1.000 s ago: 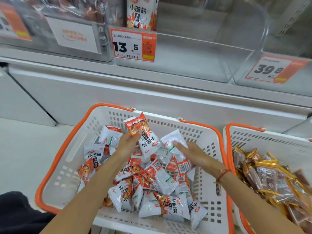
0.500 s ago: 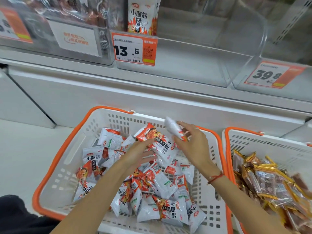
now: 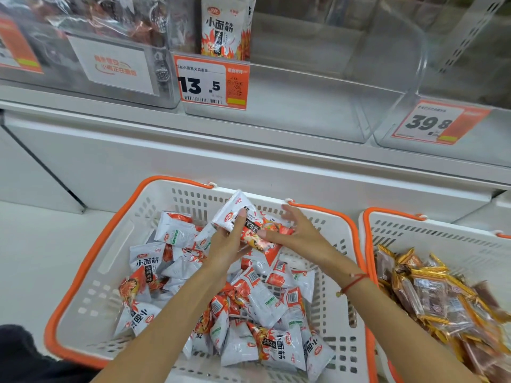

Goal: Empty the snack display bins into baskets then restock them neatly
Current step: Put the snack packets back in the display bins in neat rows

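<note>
White-and-orange snack packets (image 3: 249, 308) lay heaped in a white basket (image 3: 91, 275) with an orange rim. Above that heap, a few packets (image 3: 243, 222) were held tilted near the basket's far wall. Beyond the basket, a clear display bin (image 3: 304, 111) held one upright packet (image 3: 224, 29) at its left end. To the basket's right, a second basket (image 3: 414, 233) held gold-edged snack packs (image 3: 431, 294).

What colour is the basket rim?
Orange, on the white basket rim; head view shows it.

White basket (image 3: 154, 217), orange rim (image 3: 91, 261).
</note>
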{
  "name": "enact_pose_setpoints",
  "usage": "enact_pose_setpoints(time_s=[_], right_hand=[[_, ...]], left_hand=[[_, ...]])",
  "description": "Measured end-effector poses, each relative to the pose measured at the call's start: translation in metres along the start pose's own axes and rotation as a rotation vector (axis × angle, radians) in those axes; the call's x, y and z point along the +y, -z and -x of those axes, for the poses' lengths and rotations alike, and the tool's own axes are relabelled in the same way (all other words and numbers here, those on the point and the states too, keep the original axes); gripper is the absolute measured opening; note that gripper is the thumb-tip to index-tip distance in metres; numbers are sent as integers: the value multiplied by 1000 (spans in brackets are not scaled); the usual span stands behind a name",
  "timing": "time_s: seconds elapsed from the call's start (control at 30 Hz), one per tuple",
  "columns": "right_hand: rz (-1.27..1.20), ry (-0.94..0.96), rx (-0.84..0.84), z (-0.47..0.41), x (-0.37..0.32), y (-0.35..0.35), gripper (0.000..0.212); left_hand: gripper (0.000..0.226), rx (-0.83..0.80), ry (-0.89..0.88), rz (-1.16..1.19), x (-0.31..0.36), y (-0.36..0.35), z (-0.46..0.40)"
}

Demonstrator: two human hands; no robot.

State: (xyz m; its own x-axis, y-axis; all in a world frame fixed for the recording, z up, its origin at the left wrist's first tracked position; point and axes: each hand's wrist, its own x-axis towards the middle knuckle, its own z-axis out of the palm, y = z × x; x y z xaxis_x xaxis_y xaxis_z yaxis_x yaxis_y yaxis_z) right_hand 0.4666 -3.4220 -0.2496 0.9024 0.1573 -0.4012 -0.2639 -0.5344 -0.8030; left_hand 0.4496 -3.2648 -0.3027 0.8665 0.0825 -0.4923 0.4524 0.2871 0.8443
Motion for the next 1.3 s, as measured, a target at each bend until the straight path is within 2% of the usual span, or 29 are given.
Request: enact_pose_setpoints(time_s=[0.07, 0.1, 0.17, 0.27, 0.37, 0.43, 0.53, 0.6, 0.73, 0.8, 0.87, 0.93, 1.0, 1.03, 1.1, 1.2, 1.3], right_hand=[[-138, -30, -135, 0, 4, 6, 71], [-168, -24, -152, 0, 5, 8, 56], [-200, -9, -122, -2, 9, 11, 41], [-232, 5, -75, -4, 13, 13, 29], [-223, 42, -39, -4, 13, 17, 30], [-244, 72, -65, -4, 9, 25, 26], [-227, 118, -239, -1, 3, 46, 25], [-197, 116, -354, 1, 2, 56, 23], [-77, 135, -432, -3, 2, 65, 37], [1, 146, -525, -4, -1, 67, 34], [-30, 113, -557, -4, -6, 69, 29], [-162, 65, -438, -8, -4, 69, 32], [-272, 58, -193, -13, -1, 67, 32], [-328, 62, -42, -15, 0, 64, 26], [-414, 55, 201, -15, 1, 56, 15], [-376, 86, 259, -6, 2, 28, 7], [-317, 182, 246, -1, 6, -4, 14]], left_hand=[[48, 54, -68, -47, 1, -4, 2], [46, 85, -95, -89, 2, -6, 4], [57, 116, -106, -167, 3, -8, 7], [81, -34, -14, -129, 8, -6, 4], [92, -189, 88, -64, 17, 0, 0], [87, -222, 160, 18, 21, 9, -4], [72, -378, 276, 34, 39, 30, -1], [71, -529, 336, 7, 54, 42, 2], [88, -696, 345, -108, 72, 48, 7], [81, -748, 349, -160, 70, 44, 11], [77, -727, 329, -200, 64, 44, 15], [73, -714, 304, -266, 54, 46, 14], [52, -699, 295, -257, 46, 42, 11], [43, -648, 281, -195, 42, 36, 10], [43, -502, 241, -54, 35, 22, 8], [33, -322, 131, -10, 26, 5, 8], [14, -223, 74, 137, 26, -6, 10]])
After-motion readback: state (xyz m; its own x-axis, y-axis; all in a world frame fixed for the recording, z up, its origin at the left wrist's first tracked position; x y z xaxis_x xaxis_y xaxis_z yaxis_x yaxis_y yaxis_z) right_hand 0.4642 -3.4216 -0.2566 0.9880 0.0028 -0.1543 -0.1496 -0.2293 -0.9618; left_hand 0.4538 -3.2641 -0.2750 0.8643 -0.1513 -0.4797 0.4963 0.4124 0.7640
